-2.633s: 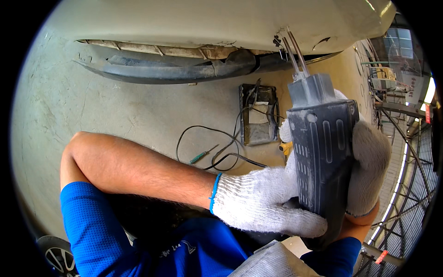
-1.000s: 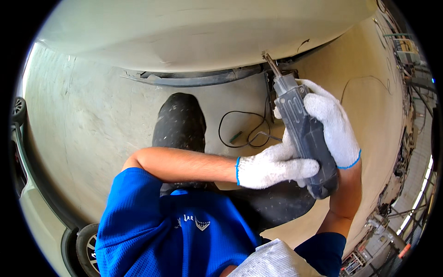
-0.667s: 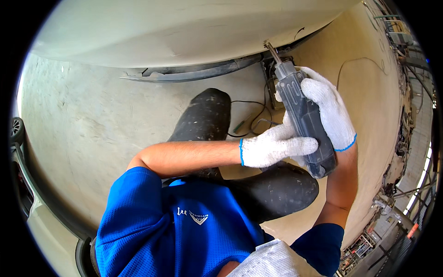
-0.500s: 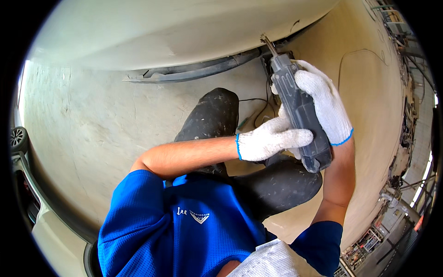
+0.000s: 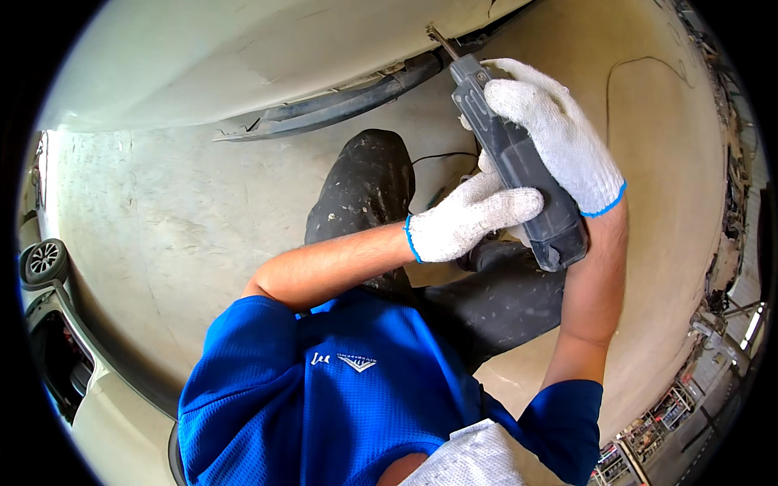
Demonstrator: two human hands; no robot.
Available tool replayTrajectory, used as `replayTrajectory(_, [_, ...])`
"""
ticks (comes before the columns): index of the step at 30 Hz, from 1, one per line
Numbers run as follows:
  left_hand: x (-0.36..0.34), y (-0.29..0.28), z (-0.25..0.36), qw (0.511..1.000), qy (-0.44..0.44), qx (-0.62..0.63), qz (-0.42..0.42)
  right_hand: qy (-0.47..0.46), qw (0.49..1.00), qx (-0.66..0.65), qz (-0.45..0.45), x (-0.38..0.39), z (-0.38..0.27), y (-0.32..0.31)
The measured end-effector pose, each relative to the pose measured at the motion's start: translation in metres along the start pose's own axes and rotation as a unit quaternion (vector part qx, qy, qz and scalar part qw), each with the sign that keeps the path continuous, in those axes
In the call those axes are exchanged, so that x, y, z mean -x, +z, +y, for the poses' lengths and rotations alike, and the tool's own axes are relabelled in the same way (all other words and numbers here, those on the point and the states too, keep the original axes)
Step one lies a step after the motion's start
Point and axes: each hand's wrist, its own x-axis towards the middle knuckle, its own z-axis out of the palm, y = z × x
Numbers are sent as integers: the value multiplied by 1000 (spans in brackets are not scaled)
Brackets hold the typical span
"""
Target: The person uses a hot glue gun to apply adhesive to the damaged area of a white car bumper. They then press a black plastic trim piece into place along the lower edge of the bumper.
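Both my hands wear white knit gloves with blue cuffs and grip a dark grey hand-held power tool. Its thin metal shaft points up and left, the tip at the lower edge of a large pale curved body panel. My right hand wraps the tool's front part from the right side. Farther back, my left hand closes around the body, its thumb lying across the top and its other fingers mostly hidden underneath. Whether the tip touches the panel is too small to tell.
A dark trim strip runs along the panel's lower edge. My bent knees are beneath the tool, with a black cable beyond them. A pale car body and a wheel stand at left. Shelving with parts lines the right.
The whole view has shifted, so the panel and tool sit higher in the picture. The tool slants slightly more to the left, its tip at about the same spot on the panel. Both grips are unchanged.
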Motion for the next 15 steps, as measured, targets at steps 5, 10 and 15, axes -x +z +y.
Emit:
replayTrajectory(5, [0,5,0,1000,18,14,-6,5,1000,6,-11,2,-7,0])
replayTrajectory(10, [4,1,-1,999,4,35,-2,-20,999,-2,-35,-7,14,-3])
replayTrajectory(15, [5,4,-2,998,16,59,3,-36,999,-31,-14,-9,25,-4])
